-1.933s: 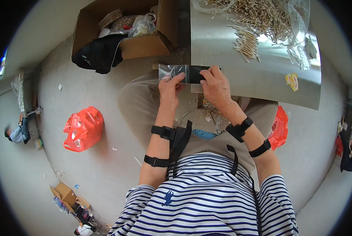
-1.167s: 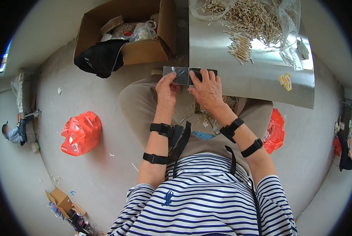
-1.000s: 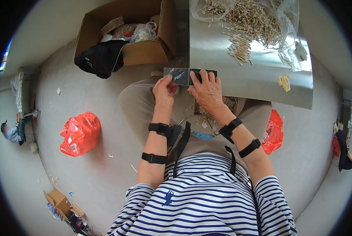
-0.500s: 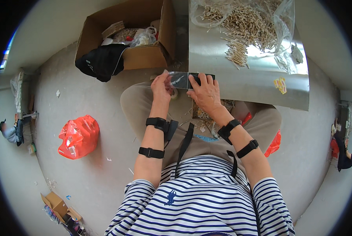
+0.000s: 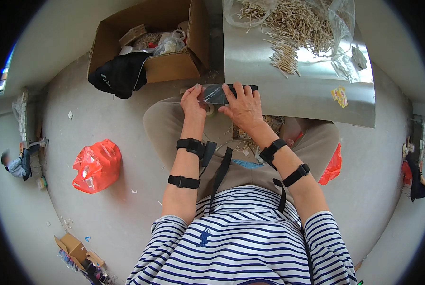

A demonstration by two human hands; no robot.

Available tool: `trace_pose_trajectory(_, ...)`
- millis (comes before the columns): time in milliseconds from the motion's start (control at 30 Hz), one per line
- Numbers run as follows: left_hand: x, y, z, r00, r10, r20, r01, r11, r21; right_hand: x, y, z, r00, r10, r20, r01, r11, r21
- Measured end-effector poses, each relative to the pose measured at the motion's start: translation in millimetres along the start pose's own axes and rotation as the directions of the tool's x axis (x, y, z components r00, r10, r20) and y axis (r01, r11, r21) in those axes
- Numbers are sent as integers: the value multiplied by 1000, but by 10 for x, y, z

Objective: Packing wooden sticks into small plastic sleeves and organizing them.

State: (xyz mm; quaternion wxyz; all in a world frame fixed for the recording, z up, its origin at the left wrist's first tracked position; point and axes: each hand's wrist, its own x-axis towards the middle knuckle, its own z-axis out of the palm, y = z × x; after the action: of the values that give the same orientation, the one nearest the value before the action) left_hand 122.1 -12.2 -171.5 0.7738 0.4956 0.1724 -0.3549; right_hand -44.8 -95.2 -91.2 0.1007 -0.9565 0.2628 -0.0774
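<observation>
Clear bag spans the space between both hands

We see the clear bag [image 5: 214, 94] lying crosswise, its long axis running from the left hand's grip to the right. The left hand [image 5: 192, 103] is nearer its free end, pinching that end between thumb and fingertips. To the right of that grip, the right hand [image 5: 243, 105] covers a black piece [image 5: 254, 88] at the bag's other end, over the near left corner of the counter [image 5: 312, 102]. Its fingers lie spread on top, thumb held apart; we cannot tell whether that grip closes on anything beneath. Beyond the right grip, on the counter, we have a small row of cotton swabs [image 5: 284, 58]; beyond the left grip stands a cardboard box [image 5: 174, 66].
</observation>
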Motion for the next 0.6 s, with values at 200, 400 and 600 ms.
trace_pose_trajectory(200, -314, 168, -35, 985, -164, -48, 168, 980, 105, -18, 54, 46, 1000, 11, 2, -11, 1000, 12)
trace_pose_trajectory(400, -374, 113, -194, 989, -135, 61, 120, 970, 210, 0, 46, 51, 1000, 5, -25, -5, 1000, 21)
trace_pose_trajectory(600, -383, 228, -244, 995, -36, -93, 59, 962, 265, -34, 146, -35, 998, 41, -49, -31, 979, 201)
